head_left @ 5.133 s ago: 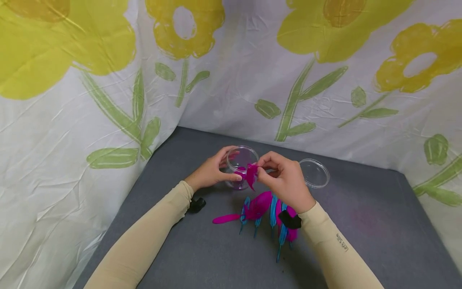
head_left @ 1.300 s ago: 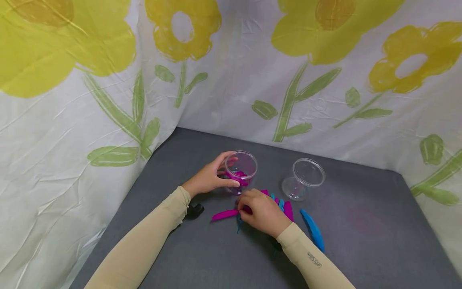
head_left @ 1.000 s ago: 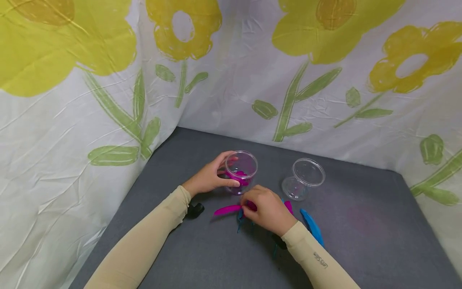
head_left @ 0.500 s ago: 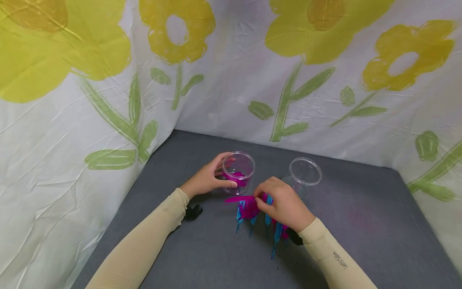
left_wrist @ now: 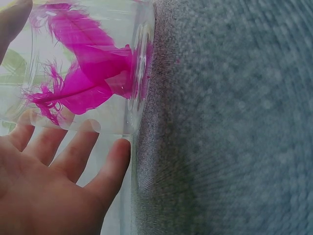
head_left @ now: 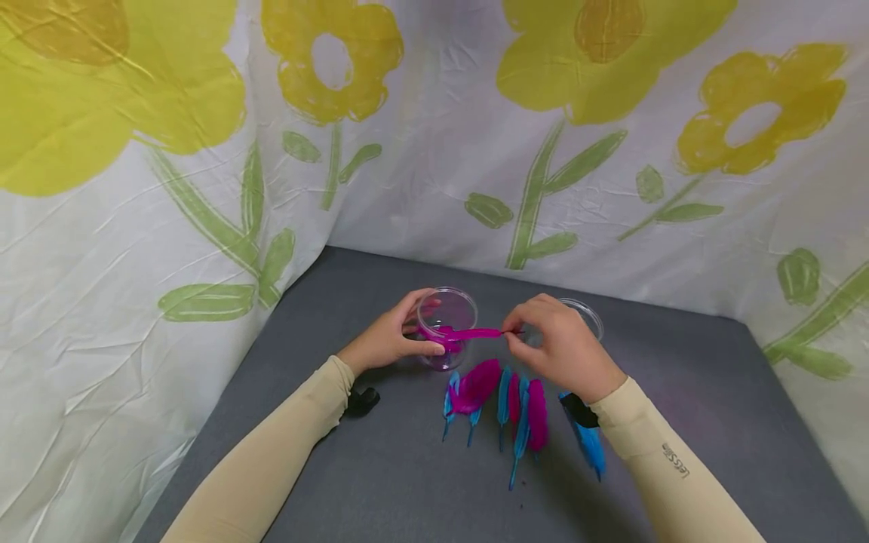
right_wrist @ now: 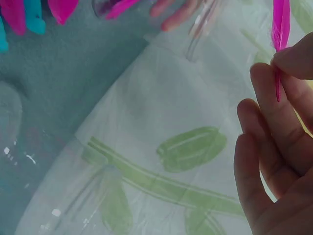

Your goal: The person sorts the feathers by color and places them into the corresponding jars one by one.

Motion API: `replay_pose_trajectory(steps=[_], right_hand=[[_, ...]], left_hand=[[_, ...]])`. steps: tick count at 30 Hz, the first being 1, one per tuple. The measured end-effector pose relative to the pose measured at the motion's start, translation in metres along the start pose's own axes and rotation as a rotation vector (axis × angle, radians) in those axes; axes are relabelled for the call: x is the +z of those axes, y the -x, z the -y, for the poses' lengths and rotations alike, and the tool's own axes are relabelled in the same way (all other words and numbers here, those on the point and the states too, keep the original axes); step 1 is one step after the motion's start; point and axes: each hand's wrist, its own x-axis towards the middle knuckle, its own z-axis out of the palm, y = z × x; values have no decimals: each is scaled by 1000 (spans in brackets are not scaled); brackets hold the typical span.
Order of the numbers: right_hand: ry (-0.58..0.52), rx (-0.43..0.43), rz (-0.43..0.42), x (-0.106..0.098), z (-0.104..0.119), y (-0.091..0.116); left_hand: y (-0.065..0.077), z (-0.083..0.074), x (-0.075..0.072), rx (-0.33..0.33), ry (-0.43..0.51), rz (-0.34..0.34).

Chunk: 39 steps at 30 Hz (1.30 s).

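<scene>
My left hand [head_left: 394, 335] grips a clear plastic jar [head_left: 468, 296], with the thumb in front and the fingers behind. Inside the jar lie magenta feathers [left_wrist: 90, 73]. Thumb and fingertips of my right hand [head_left: 562, 345] pinch another magenta feather [right_wrist: 280, 22] by its quill. In the head view this feather points left, and its far end overlaps the jar's front. Below the hands, several magenta and blue feathers lie side by side on the table, among them a broad magenta feather [head_left: 480, 385] and a slim blue feather [head_left: 520, 430].
Behind my right hand stands a second clear container [head_left: 589, 311], partly hidden. A blue feather [head_left: 592, 452] lies under the right wrist's black strap [head_left: 578, 410]. The grey table [head_left: 380, 467] ends at a white flower-print cloth [head_left: 421, 196] at the back and left.
From the feathers on the table, my right hand has lifted a magenta feather and moved up and right, beside the jar. The left hand keeps holding the jar in nearly the same place.
</scene>
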Motion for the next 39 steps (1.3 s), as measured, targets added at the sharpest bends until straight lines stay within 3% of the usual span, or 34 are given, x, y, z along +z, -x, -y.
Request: replay_pose_trajectory(steps=[11, 22, 39], right_hand=[[28, 42, -18, 9, -9, -19], [53, 81, 49, 23, -9, -37], [124, -2, 25, 41, -8, -52]], left_hand=[[1, -1, 0, 16, 11, -10], [-1, 2, 1, 15, 31, -11], [0, -1, 1, -13, 21, -18]])
